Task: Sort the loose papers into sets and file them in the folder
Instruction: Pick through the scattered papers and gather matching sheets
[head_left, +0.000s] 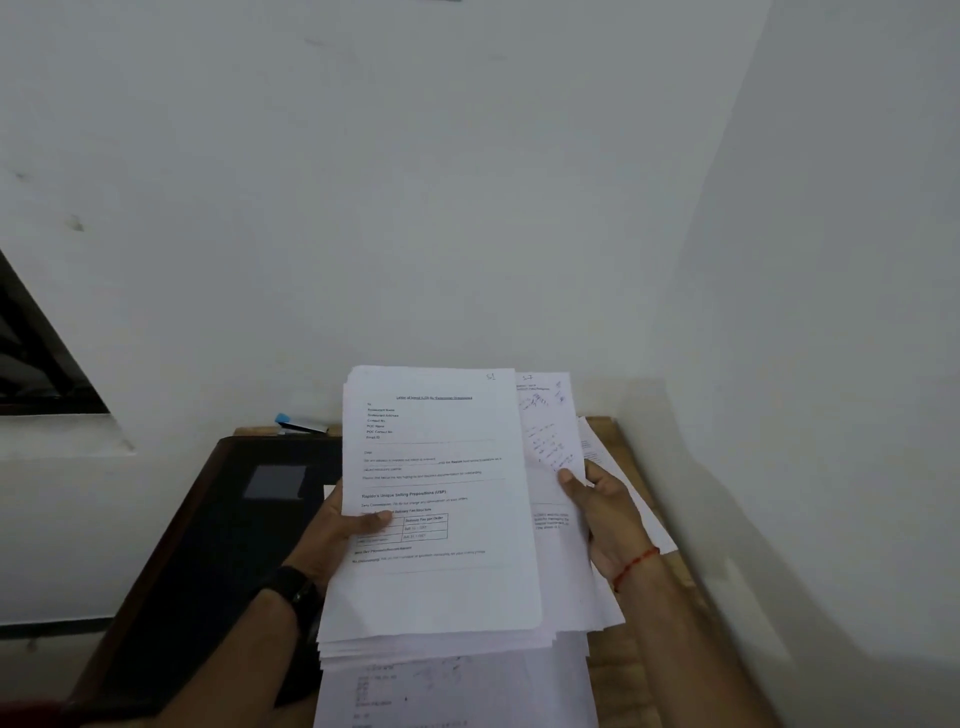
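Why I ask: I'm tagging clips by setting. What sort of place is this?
Probably an office desk: a black folder, what looks like a blue stapler and stacks of printed papers.

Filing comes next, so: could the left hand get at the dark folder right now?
Probably yes for reach: the dark folder lies right beside the left hand. But that hand grips the paper stack, so it must let go first.
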